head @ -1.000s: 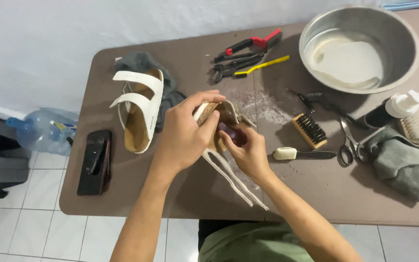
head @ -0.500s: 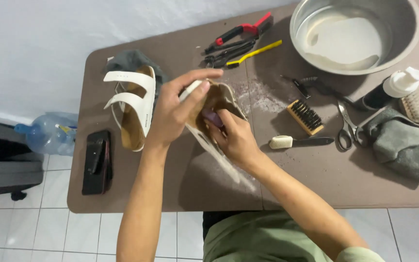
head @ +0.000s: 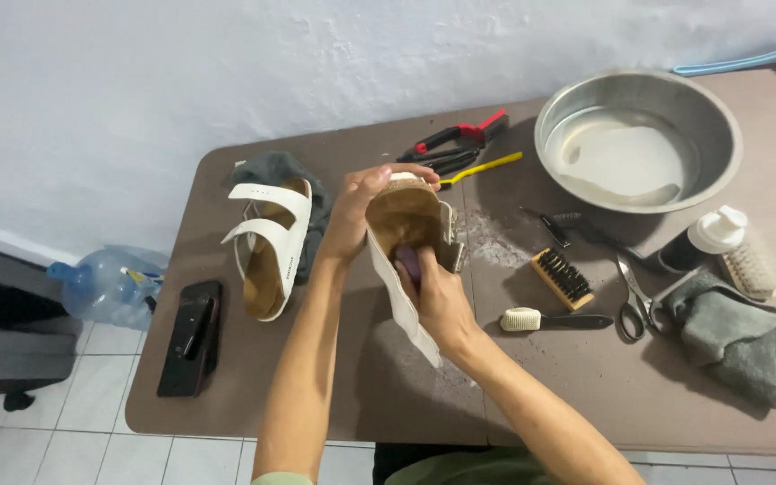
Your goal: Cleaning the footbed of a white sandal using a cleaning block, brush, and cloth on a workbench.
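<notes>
Cork-soled white two-strap sandal (head: 409, 235) sits mid-table, clamped in your left hand (head: 358, 212); your right hand (head: 436, 295), closed on something small and purple, scrubs its footbed. Next, work toward twelve o'clock.

Cork-like footbed of the held sandal (head: 403, 218) showing matt and grainy; its white straps looking smooth. Metal basin (head: 720, 135) gleaming dully. Brown worktop (head: 334, 377) appearing matt. Grey cloth (head: 740, 337) lying soft.

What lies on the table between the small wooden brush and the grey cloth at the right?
In the head view, scissors lie between the small wooden brush and the grey cloth.
</notes>
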